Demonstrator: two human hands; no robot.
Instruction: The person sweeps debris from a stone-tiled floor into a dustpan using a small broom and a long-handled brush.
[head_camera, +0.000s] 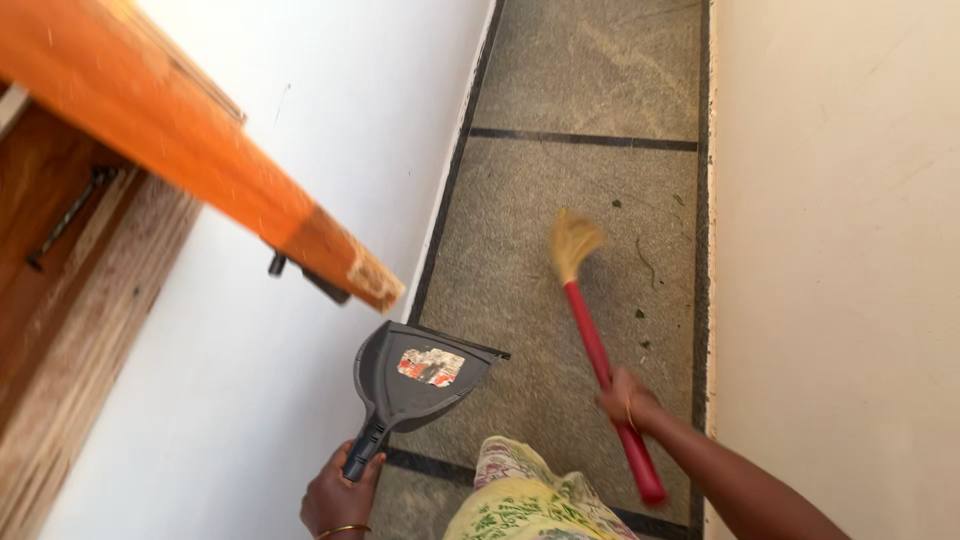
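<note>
bright daylight | soft shadows | motion blur on wooden rail (200, 150)

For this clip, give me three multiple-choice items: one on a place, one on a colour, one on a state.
1. Where do the broom bristles rest?
A. on the stone floor
B. inside the dustpan
C. against the wooden rail

2. What colour is the broom handle?
A. blue
B. red
C. green

3. How is the dustpan held?
A. lying flat on the floor, untouched
B. hanging on the wall
C. gripped by its handle in the left hand

Answers: 1 A, the bristles touch the floor beside green scraps. 2 B, the shaft under the right hand is red. 3 C, the left hand closes around the grey handle.
</note>
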